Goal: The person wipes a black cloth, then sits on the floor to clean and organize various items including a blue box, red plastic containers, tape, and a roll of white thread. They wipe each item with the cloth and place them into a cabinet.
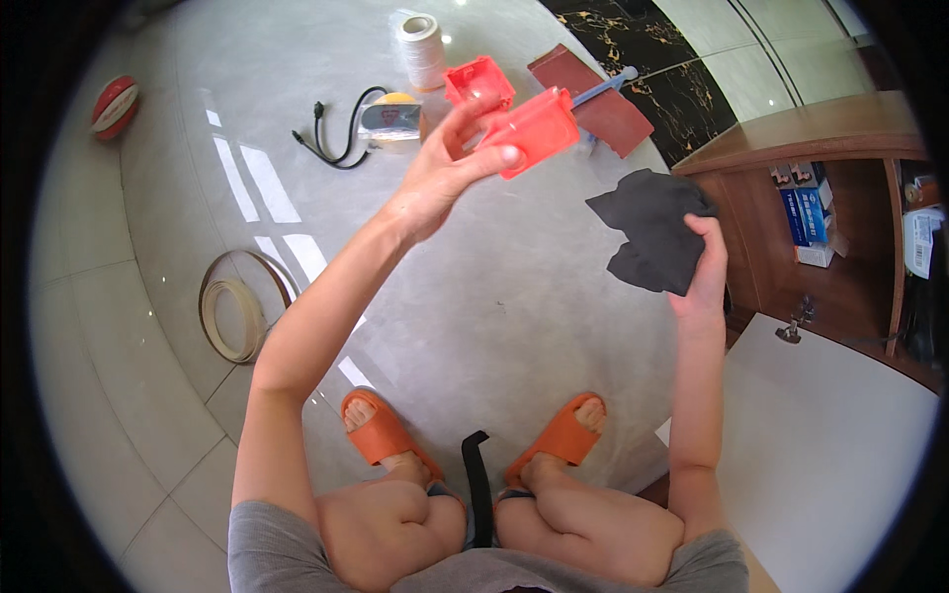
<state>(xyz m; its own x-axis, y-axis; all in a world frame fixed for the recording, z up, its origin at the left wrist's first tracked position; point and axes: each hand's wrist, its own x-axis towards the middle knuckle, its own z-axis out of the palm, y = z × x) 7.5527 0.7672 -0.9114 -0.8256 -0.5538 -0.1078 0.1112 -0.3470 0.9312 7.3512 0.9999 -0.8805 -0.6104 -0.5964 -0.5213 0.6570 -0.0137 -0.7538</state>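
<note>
My left hand [452, 163] is raised over the floor, thumb and fingers pinching a bright red plastic case part [541, 133]. Just beyond it shows a second red plastic piece [480, 80], box-shaped; whether the two are joined is hidden by my fingers. At the right, beside the cabinet, my right hand [703, 259] grips a crumpled dark grey cloth [652, 230], which hangs out to the left of my fingers. Behind the red case part lie a reddish-brown sheet [619, 122], probably sandpaper, and a translucent bluish plastic rod [604, 85].
A white twine spool [424, 55], a black cable [348, 141] and a tape roll with a clear packet [393, 122] sit on the far floor. Coiled strips [233, 319] and a ball [115, 107] are left. The wooden cabinet [741, 222] has its white door [823, 445] swung out.
</note>
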